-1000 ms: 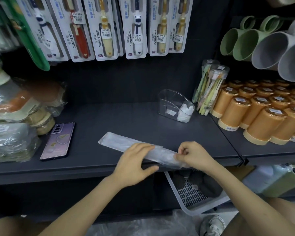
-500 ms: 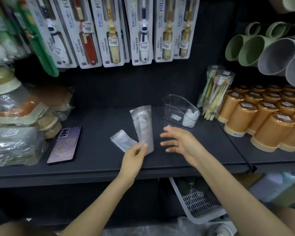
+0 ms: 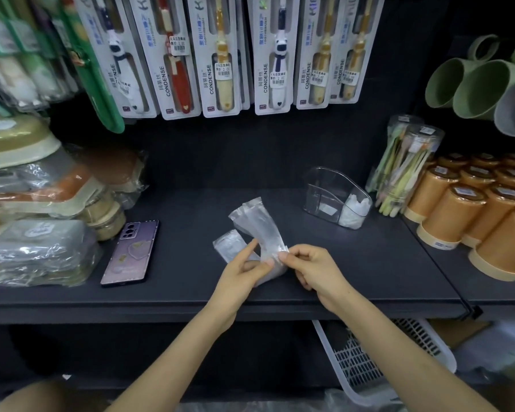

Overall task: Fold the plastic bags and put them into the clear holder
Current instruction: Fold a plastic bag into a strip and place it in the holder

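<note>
A clear plastic bag [image 3: 262, 230], folded into a long narrow strip, is held above the front of the dark shelf [image 3: 191, 203], bent into a V. One end is laid on the shelf at ten o'clock from the hands, and the other is raised toward twelve o'clock. The bend is pinched by the left hand [image 3: 241, 270] between thumb and fingers, and the right hand [image 3: 317, 270] is closed on the strip's edge just beside it with thumb and forefinger.

The clear holder [image 3: 321, 185] is set well apart at two o'clock from the hands, toward the shelf's back. Folded white bags [image 3: 354, 208] are seen in its right compartment.

A purple phone [image 3: 130, 252] is laid flat at nine o'clock. Orange cups [image 3: 452, 209] are stacked at three o'clock, beside clear tubes of toothbrushes [image 3: 405, 162]. Carded toothbrush packs [image 3: 220, 55] are hung at twelve o'clock, and a white basket [image 3: 357, 361] is seen below the shelf at five o'clock
</note>
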